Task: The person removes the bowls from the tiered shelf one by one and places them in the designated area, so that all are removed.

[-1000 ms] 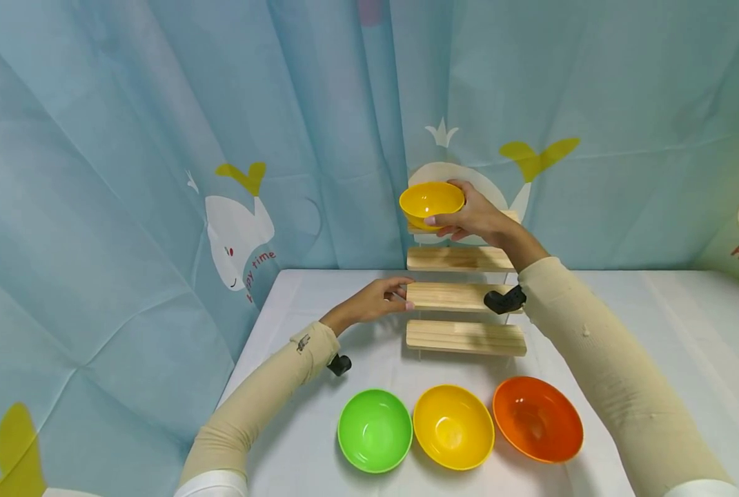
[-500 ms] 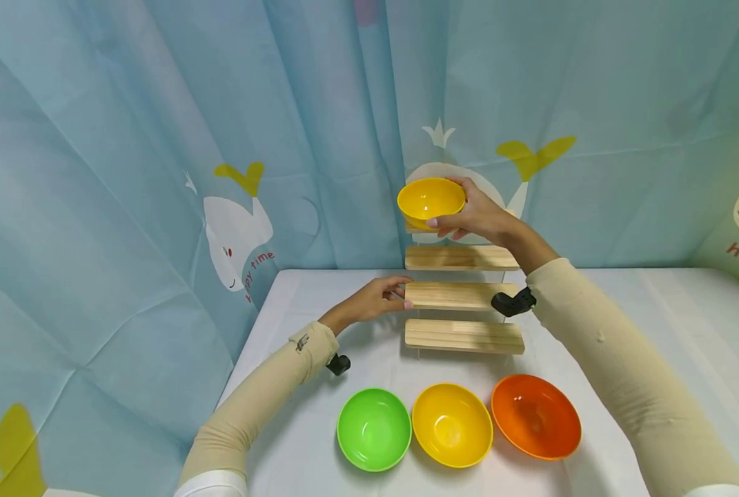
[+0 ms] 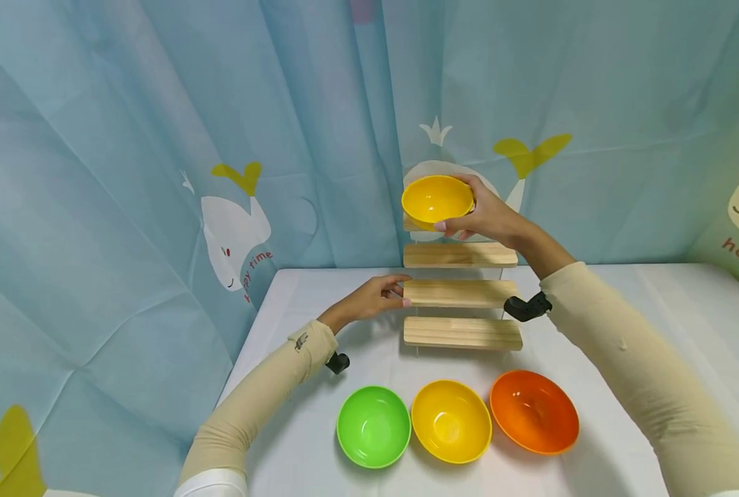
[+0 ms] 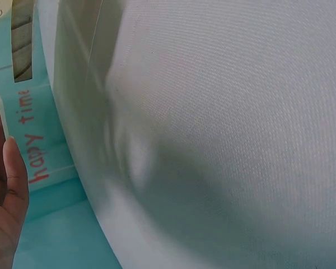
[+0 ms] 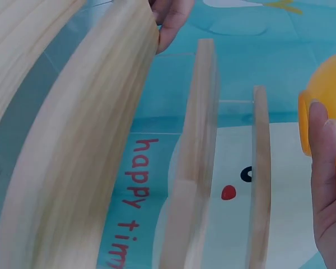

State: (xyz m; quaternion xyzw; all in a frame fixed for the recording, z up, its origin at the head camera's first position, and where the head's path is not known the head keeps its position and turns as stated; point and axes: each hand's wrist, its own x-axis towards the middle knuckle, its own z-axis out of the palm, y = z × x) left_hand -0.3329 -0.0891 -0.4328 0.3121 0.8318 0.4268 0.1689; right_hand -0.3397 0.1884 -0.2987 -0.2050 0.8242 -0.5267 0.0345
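Note:
In the head view my right hand [image 3: 490, 215] grips a small yellow bowl [image 3: 437, 199] by its right side, thumb in front. The bowl is upright, in front of the top board of a tiered wooden rack [image 3: 459, 293]; whether it touches that board cannot be told. The right wrist view shows the bowl's side and foot ring [image 5: 306, 123] beside my thumb. My left hand [image 3: 372, 298] holds the left end of a middle board between thumb and fingers. Only part of that hand [image 4: 5, 196] appears in the left wrist view, its fingers pointing up.
A green bowl [image 3: 374, 428], a larger yellow bowl [image 3: 451, 422] and a tilted orange bowl [image 3: 533, 413] stand in a row before the rack on the white tablecloth [image 3: 307, 428]. A blue whale-print curtain [image 3: 344, 138] hangs close behind the rack.
The small yellow bowl has shifted slightly right and nearer to me in my right hand, and the right forearm has moved right. My left hand stays on the board's end.

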